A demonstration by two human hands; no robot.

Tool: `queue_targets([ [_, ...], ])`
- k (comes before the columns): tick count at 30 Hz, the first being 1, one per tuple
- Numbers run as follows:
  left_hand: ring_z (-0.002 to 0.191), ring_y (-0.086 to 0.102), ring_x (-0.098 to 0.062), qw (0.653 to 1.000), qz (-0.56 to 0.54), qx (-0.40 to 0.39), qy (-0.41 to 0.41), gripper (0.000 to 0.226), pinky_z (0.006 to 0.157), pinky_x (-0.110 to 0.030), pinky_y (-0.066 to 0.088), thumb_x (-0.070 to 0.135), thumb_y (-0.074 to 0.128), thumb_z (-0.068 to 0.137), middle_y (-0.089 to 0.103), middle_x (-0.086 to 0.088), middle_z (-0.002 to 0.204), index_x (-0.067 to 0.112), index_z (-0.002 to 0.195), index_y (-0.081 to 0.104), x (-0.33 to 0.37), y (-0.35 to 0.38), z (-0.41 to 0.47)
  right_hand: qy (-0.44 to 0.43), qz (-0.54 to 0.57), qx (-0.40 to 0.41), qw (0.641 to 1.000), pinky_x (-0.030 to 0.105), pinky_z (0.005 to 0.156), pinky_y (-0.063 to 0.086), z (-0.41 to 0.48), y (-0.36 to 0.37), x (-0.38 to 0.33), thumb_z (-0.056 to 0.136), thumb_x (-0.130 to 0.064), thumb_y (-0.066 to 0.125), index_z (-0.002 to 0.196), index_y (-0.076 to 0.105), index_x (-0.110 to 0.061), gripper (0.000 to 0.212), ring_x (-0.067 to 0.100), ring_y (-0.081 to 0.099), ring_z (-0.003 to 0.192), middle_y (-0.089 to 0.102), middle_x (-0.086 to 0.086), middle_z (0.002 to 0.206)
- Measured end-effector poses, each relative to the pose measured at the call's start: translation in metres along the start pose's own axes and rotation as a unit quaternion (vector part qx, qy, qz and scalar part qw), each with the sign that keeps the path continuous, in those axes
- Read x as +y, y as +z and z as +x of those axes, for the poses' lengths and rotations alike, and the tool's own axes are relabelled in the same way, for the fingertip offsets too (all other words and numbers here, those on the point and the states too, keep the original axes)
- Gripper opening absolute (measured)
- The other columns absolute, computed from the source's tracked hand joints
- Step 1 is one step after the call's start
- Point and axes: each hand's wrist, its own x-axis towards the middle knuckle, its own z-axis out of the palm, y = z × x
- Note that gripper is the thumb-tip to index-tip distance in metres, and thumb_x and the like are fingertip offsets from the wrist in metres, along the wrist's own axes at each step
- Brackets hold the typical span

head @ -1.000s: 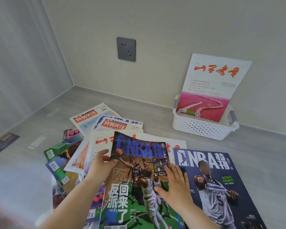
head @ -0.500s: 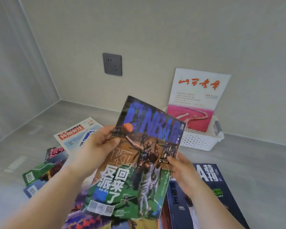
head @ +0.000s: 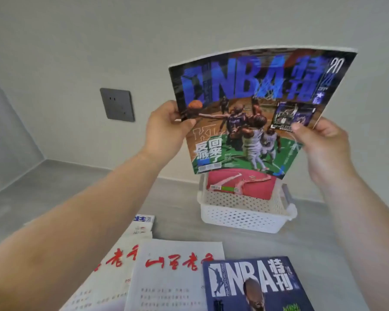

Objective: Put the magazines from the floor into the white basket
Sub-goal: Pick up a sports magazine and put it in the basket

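Magazines lie flat on the grey floor (head: 175,216) at the near edge of the view. On the right is a dark blue glossy magazine with big white NBA letters (head: 256,286). Its left side lies on top of a white paper magazine with red brush writing (head: 173,277). Another white magazine with the same red writing (head: 119,261) pokes out from under that, to the left. A bit farther back, a few small white magazine corners (head: 142,223) show. I cannot tell how many.

2 bare arms reach forward and up over this pile. The left hand (head: 164,131) grips the left edge of a bent glossy basketball magazine with blue NBA letters (head: 252,113). Its thumb is on the front and its fingers are hidden behind. The right hand (head: 321,144) pinches the right edge, with its thumb on the cover beside a small card picture.

This magazine is up in the air with its cover facing the camera. Its bottom edge hangs just above the white plastic basket with small holes (head: 240,215).

The basket sits on the floor close to the wall. Inside it stands a pink and red magazine (head: 240,182), and the held magazine hides its top. Behind it all is the pale plain wall (head: 99,41), with a dark grey square power socket (head: 117,104) on the left.
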Motion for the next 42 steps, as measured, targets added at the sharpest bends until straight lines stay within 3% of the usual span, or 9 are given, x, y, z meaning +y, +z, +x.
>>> queue_targets([
  [9, 0.079, 0.055, -0.022, 0.996, 0.026, -0.047, -0.076, 0.037, 0.080, -0.043, 0.050, -0.009, 0.058, 0.076, 0.059, -0.008, 0.079, 0.023, 0.062, 0.047, -0.070, 0.068, 0.036, 0.110, 0.037, 0.026, 0.993, 0.009, 0.047, 0.048, 0.032, -0.021, 0.074, 0.082, 0.002, 0.053, 0.070, 0.058, -0.019, 0.025, -0.003, 0.061, 0.048, 0.066, -0.018, 0.048],
  [14, 0.072, 0.058, -0.022, 0.988, 0.061, -0.079, -0.114, 0.032, 0.071, -0.033, 0.051, -0.008, 0.062, 0.074, 0.061, 0.002, 0.070, 0.021, 0.063, 0.053, -0.111, 0.076, 0.042, 0.158, 0.015, 0.039, 0.987, 0.009, 0.043, 0.047, 0.035, -0.026, 0.118, 0.080, 0.004, 0.055, 0.068, 0.059, -0.018, 0.026, -0.004, 0.060, 0.044, 0.064, -0.017, 0.044],
  [17, 0.062, 0.057, -0.011, 0.986, 0.093, -0.074, -0.119, 0.012, 0.067, -0.024, 0.049, -0.006, 0.064, 0.073, 0.063, -0.003, 0.080, 0.005, 0.076, 0.063, -0.126, 0.081, 0.042, 0.167, -0.020, 0.046, 0.985, 0.008, 0.049, 0.049, 0.035, -0.027, 0.140, 0.079, 0.002, 0.058, 0.067, 0.061, -0.021, 0.026, -0.006, 0.059, 0.046, 0.064, -0.020, 0.045],
  [23, 0.071, 0.058, -0.014, 0.986, 0.136, -0.037, -0.085, 0.019, 0.065, -0.019, 0.049, -0.001, 0.063, 0.074, 0.061, 0.000, 0.083, 0.003, 0.093, 0.062, -0.136, 0.098, 0.046, 0.162, -0.041, 0.089, 0.982, 0.008, 0.052, 0.049, 0.040, -0.029, 0.159, 0.079, 0.002, 0.058, 0.071, 0.064, -0.020, 0.025, -0.006, 0.059, 0.047, 0.065, -0.019, 0.048],
  [25, 0.083, 0.056, -0.017, 0.985, 0.148, 0.007, -0.084, 0.029, 0.071, -0.023, 0.044, 0.001, 0.064, 0.075, 0.057, -0.002, 0.093, 0.004, 0.102, 0.055, -0.140, 0.101, 0.047, 0.147, -0.065, 0.110, 0.981, 0.009, 0.055, 0.049, 0.045, -0.027, 0.158, 0.079, 0.004, 0.056, 0.088, 0.064, -0.010, 0.019, -0.002, 0.061, 0.056, 0.064, -0.017, 0.063],
  [29, 0.095, 0.058, -0.023, 0.970, 0.190, 0.011, -0.148, 0.035, 0.077, -0.016, 0.039, 0.005, 0.058, 0.082, 0.057, -0.013, 0.118, 0.003, 0.115, 0.049, -0.154, 0.102, 0.044, 0.133, -0.082, 0.122, 0.980, 0.008, 0.065, 0.043, 0.050, -0.018, 0.160, 0.080, 0.007, 0.054, 0.122, 0.042, -0.005, 0.046, 0.014, 0.052, 0.088, 0.053, -0.004, 0.091],
  [31, 0.077, 0.060, -0.019, 0.959, 0.241, -0.026, -0.148, 0.022, 0.063, -0.004, 0.038, 0.009, 0.053, 0.085, 0.065, -0.015, 0.109, 0.003, 0.106, 0.058, -0.159, 0.105, 0.040, 0.135, -0.120, 0.107, 0.978, 0.007, 0.057, 0.039, 0.047, -0.012, 0.164, 0.082, 0.003, 0.053, 0.121, 0.042, -0.004, 0.041, 0.015, 0.050, 0.088, 0.055, 0.000, 0.094],
  [35, 0.085, 0.060, -0.033, 0.946, 0.297, -0.045, -0.123, 0.021, 0.069, -0.026, 0.041, 0.012, 0.047, 0.087, 0.069, -0.019, 0.099, 0.004, 0.097, 0.063, -0.160, 0.108, 0.038, 0.140, -0.177, 0.082, 0.971, 0.026, 0.078, 0.039, 0.043, 0.000, 0.174, 0.080, 0.003, 0.049, 0.105, 0.051, -0.011, 0.028, 0.023, 0.055, 0.097, 0.058, 0.010, 0.111],
  [42, 0.071, 0.050, -0.029, 0.927, 0.345, -0.064, -0.130, 0.022, 0.065, -0.028, 0.038, 0.014, 0.047, 0.088, 0.067, -0.022, 0.093, 0.000, 0.090, 0.064, -0.157, 0.106, 0.047, 0.148, -0.203, 0.071, 0.965, 0.040, 0.098, 0.042, 0.042, 0.001, 0.174, 0.075, 0.008, 0.048, 0.117, 0.047, -0.009, 0.045, 0.030, 0.051, 0.110, 0.049, 0.018, 0.123],
])
